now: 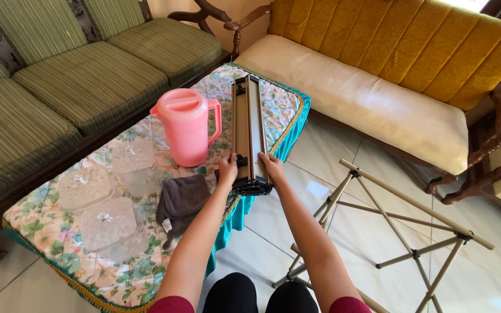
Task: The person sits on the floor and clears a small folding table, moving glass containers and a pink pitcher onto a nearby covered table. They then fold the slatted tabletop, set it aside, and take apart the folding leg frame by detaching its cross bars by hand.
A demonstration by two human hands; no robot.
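A long folded bundle of beige slats with black end caps lies along the right side of the low table, its near end at the table's edge. My left hand grips the near end from the left side. My right hand holds the same end from the right. A pink lidded pitcher stands just left of the bundle. A dark grey pouch lies on the table by my left forearm.
The floral-clothed table also carries three clear glass lidded dishes. An unfolded beige pole frame stands on the tiled floor to the right. A green striped sofa sits behind, a yellow sofa at the right.
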